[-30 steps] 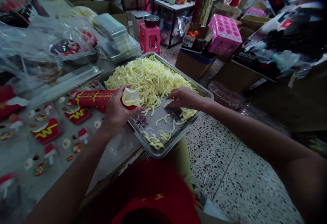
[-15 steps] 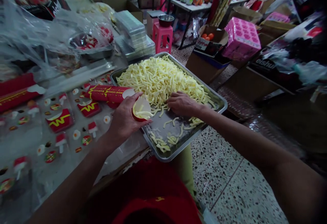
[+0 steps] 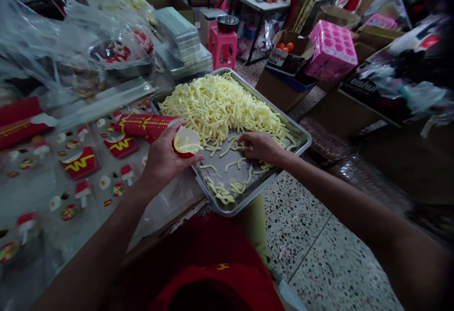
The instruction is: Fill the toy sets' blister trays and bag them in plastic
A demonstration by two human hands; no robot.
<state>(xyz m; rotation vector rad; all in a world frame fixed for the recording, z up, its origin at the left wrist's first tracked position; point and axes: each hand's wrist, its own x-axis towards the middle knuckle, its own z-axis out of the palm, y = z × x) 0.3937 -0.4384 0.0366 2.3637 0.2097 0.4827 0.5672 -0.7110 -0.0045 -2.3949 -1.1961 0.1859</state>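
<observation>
My left hand (image 3: 163,157) is wrapped round a red fry carton (image 3: 187,142), its white inner wall facing up and a few pale fries lying in its mouth. The carton tilts over the left edge of a metal tray (image 3: 220,163). A large heap of pale yellow imitation-looking fries (image 3: 213,105) fills the tray's far side; loose ones lie scattered nearer me. My right hand (image 3: 263,146) is over the tray at the heap's near edge, fingers curled and pinched on some fries; the fingertips are partly hidden. Nested red cartons (image 3: 142,125) lie just beyond my left hand.
Bagged flat packs with a red carton (image 3: 81,162) and small food shapes cover the table at left. Clear plastic boxes (image 3: 177,32) are stacked behind the tray. A pink stool (image 3: 222,48) bears a metal bowl (image 3: 227,22). Cardboard boxes (image 3: 283,86) and pink trays (image 3: 331,48) stand at right.
My right hand has drawn back from the heap, slightly right, with its fingers curled in. Some fries have been pulled onto the bare part of the tray. The view has shifted slightly.
</observation>
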